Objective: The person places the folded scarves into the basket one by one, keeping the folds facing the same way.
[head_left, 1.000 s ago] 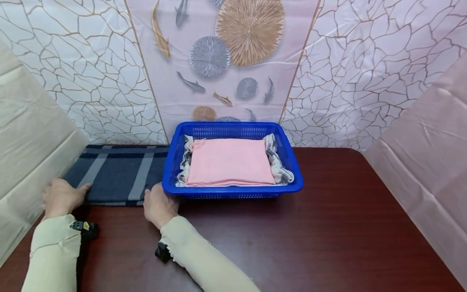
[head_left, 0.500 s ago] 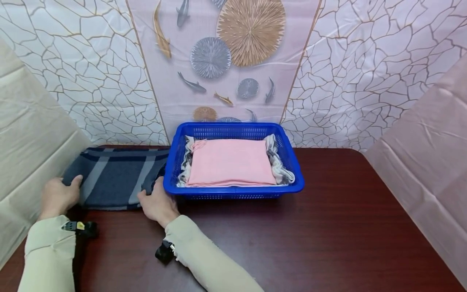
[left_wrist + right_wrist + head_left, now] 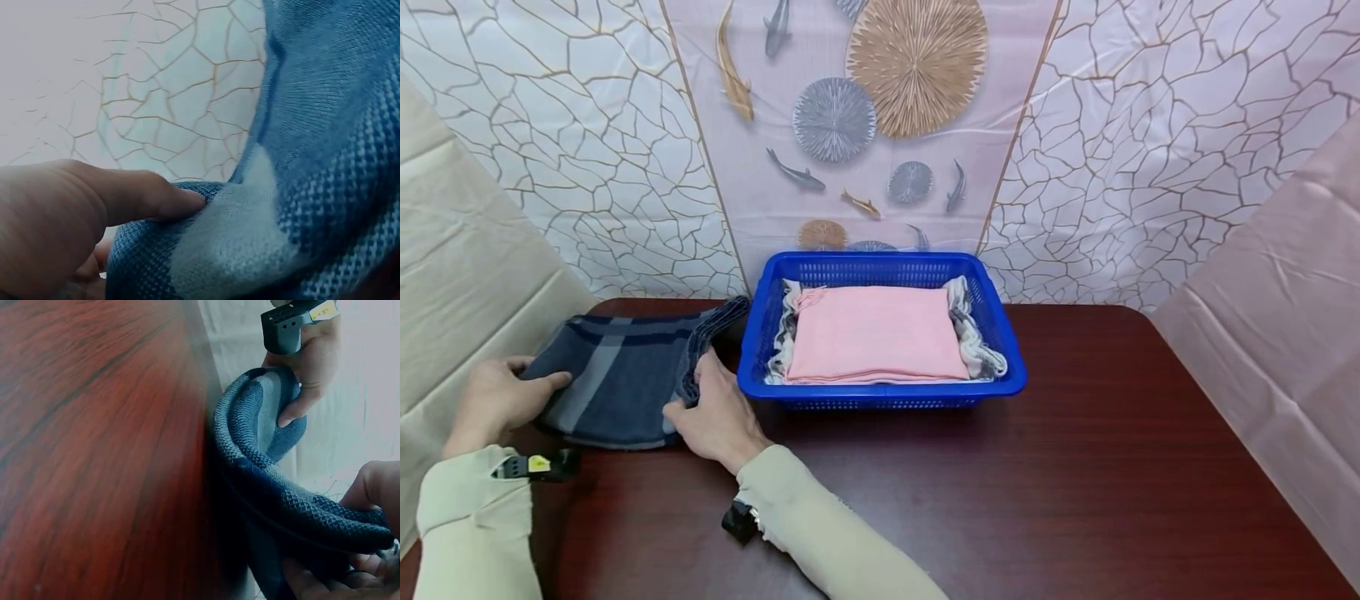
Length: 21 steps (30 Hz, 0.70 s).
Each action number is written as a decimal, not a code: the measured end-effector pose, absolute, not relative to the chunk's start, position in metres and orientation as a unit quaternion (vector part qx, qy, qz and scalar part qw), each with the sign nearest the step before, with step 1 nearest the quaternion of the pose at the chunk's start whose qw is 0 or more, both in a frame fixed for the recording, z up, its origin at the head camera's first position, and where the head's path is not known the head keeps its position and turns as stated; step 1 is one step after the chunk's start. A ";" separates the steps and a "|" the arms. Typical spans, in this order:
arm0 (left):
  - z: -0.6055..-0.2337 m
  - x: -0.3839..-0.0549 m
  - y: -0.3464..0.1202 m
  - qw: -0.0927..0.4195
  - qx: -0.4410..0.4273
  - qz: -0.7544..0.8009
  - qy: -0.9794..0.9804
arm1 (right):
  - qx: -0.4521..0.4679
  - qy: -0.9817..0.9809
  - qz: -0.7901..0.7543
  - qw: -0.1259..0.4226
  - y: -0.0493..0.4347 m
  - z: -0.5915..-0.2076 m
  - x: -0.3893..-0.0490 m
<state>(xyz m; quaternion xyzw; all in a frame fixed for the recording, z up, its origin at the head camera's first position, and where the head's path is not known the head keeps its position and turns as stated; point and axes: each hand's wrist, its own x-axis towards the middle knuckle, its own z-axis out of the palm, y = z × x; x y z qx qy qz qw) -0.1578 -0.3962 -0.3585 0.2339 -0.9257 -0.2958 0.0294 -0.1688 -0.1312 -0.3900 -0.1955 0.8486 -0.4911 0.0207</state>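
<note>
A folded dark blue scarf with grey stripes (image 3: pixel 625 375) is held between both hands at the table's left side, left of the basket. My left hand (image 3: pixel 505 400) pinches its left end; in the left wrist view the thumb (image 3: pixel 150 194) lies on top of the knit cloth. Gripping the right end is my right hand (image 3: pixel 722 417), close to the basket's left front corner. In the right wrist view the scarf (image 3: pixel 275 481) sags in a curve between the hands, its layers bent up at the right end. Some right-hand fingers pass under the cloth.
A blue plastic basket (image 3: pixel 887 390) stands at the back middle of the brown table (image 3: pixel 1075 467). Inside lies a folded pink scarf (image 3: pixel 880 333) on top of a white and grey fringed cloth (image 3: pixel 973 354). Patterned cloth walls rise behind and at both sides.
The scarf lay flat at first; now its right end is folded up and it is lifted and drawn toward me. Both hands have shifted left and slightly nearer. The basket stays put.
</note>
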 end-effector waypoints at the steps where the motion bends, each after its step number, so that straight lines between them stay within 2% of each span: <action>1: -0.357 -0.157 -0.396 0.032 0.235 -0.289 -0.927 | -0.199 0.847 -0.492 0.024 -0.131 -0.388 -0.168; 8: -0.341 -0.152 -0.390 0.074 0.228 -0.264 -0.934 | -0.240 0.850 -0.469 0.001 -0.133 -0.376 -0.162; 16: -0.327 -0.149 -0.378 0.093 0.271 -0.311 -0.906 | -0.243 0.839 -0.486 0.026 -0.130 -0.363 -0.152; 21: -0.320 -0.145 -0.372 0.128 0.276 -0.334 -0.892 | -0.257 0.828 -0.498 0.009 -0.126 -0.355 -0.149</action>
